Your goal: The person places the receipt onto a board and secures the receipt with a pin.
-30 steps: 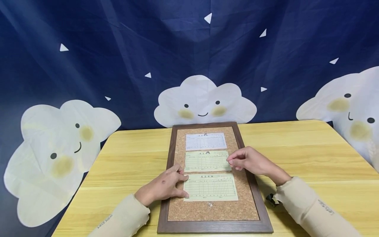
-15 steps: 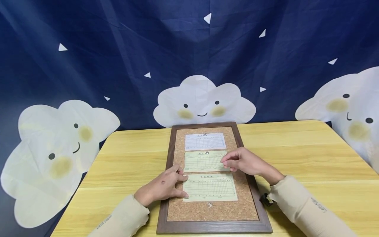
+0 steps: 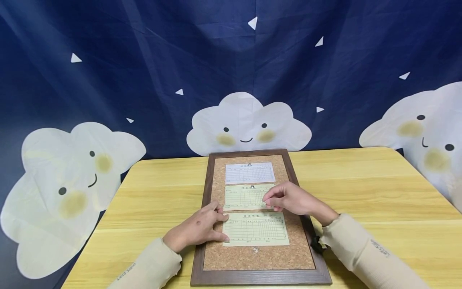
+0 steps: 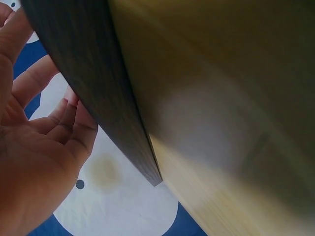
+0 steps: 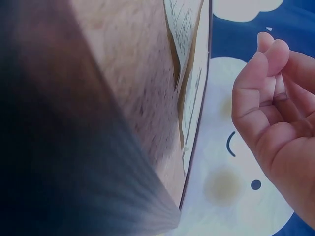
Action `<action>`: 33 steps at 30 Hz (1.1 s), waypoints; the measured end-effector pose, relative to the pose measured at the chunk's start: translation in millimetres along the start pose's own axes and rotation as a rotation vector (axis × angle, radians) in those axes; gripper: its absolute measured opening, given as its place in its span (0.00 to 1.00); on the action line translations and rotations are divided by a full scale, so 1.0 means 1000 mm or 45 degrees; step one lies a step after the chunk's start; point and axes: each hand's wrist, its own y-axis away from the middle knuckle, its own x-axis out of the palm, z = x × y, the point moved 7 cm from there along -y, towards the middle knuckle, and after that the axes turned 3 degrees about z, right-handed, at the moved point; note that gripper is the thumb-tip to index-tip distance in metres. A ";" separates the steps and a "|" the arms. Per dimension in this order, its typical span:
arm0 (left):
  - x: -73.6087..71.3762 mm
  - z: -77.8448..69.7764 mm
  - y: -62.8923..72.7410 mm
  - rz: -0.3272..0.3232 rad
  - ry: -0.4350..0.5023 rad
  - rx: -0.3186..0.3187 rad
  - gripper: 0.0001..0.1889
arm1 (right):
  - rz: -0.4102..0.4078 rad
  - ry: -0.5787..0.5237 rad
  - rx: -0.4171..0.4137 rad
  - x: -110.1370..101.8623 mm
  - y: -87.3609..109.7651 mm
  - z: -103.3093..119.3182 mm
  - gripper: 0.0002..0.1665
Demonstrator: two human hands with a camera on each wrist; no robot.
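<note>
A cork board [image 3: 260,261] in a dark wooden frame lies on the table. On it, one above another, are a white printed slip [image 3: 249,176], a pale green slip [image 3: 242,197] and a lower green slip [image 3: 254,230]. My left hand [image 3: 200,224] reaches over the frame's left side, thumb and forefinger pressing the lower slip's left edge. In the left wrist view, its other fingers [image 4: 37,86] rest along the frame. Over the middle slip's right part, my right hand [image 3: 294,198] pinches a tiny push pin, mostly hidden by the fingertips.
Small pins show at the tops of the white slip and middle slip. Another small silvery pin [image 3: 256,250] sits on the cork below the lower slip. A dark object [image 3: 318,244] shows beside the right cuff. A blue cloud-patterned cloth [image 3: 223,60] hangs behind the wooden table [image 3: 162,172].
My right hand has moved left from the middle slip's right edge to over its lower right part. The left hand stays in place on the lower slip.
</note>
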 end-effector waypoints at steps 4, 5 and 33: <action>0.000 0.000 0.000 0.006 0.004 -0.008 0.32 | 0.016 0.000 0.008 0.005 -0.003 0.001 0.09; 0.000 0.000 0.000 0.005 0.003 -0.009 0.32 | 0.019 0.001 0.010 0.006 -0.004 0.001 0.08; 0.000 0.000 0.000 0.016 0.002 -0.017 0.33 | 0.249 -0.131 0.276 0.032 -0.027 -0.012 0.06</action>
